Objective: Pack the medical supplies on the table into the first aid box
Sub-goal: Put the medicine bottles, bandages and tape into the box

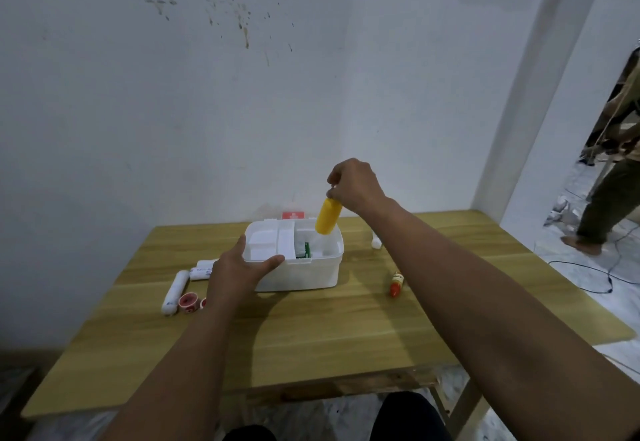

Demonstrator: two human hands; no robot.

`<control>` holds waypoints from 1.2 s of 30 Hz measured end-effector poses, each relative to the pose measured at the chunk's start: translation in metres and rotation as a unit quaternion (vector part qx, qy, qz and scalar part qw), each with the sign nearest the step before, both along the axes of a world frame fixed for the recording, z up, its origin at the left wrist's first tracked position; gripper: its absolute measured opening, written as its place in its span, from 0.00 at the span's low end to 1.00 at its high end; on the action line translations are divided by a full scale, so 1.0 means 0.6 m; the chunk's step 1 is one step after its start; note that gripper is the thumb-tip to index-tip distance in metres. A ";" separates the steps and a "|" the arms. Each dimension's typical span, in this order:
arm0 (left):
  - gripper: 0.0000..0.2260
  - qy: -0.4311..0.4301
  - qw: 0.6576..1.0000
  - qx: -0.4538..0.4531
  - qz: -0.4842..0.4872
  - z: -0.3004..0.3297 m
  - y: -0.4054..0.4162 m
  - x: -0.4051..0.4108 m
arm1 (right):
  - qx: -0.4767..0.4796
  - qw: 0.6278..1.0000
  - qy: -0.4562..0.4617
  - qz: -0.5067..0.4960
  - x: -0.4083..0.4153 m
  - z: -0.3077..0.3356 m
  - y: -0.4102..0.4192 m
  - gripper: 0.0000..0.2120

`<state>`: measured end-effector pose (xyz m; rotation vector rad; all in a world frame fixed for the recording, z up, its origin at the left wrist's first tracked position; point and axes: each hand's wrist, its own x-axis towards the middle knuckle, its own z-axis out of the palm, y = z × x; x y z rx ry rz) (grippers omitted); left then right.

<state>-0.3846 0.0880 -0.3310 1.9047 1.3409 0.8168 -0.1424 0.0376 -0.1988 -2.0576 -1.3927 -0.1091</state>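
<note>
Head view. White first aid box point(304, 276) sits open at table point(311, 336) centre, an inner tray across its left half, a green packet point(306, 250) down in the right compartment.

Right hand point(356, 186) hangs above the box's 1 o'clock corner, fingers closed in a pinch on the top end of a yellow bottle point(328, 216). The bottle dangles cap-up, tilted slightly, its base just over the right compartment and not yet inside.

Handling, as a judgement: smooth rigid plastic, looks light, likely slippery on the body. The cap end is the sound hold for a straight lowering; it should not crush, and it may roll if laid on its side.

Left hand point(242, 269) is spread wide at the box's 8 o'clock corner, thumb lying along the front rim, fingers over the left rim, bracing rather than gripping anything loose.

Not yet packed:
- two white rolls point(178, 290) at 9 o'clock of the box, one partly behind the left hand
- pink tape rings point(188, 302) just beside them
- a small red bottle point(396, 284) lying at 4 o'clock
- a white item point(375, 242) at 3 o'clock, half hidden by the right forearm; cannot tell what it is.
</note>
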 end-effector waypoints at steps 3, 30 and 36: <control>0.50 0.004 1.000 -0.001 0.000 0.001 -0.002 0.000 | -0.034 0.999 -0.011 0.019 -0.010 -0.031 0.010 0.11; 0.51 -0.020 1.000 0.006 0.008 -0.006 -0.005 -0.004 | 0.060 0.997 0.044 -0.011 0.037 -0.120 0.024 0.11; 0.51 -0.022 1.000 0.010 0.011 -0.005 -0.006 -0.004 | -0.111 0.980 0.071 -0.146 0.111 -0.161 -0.010 0.19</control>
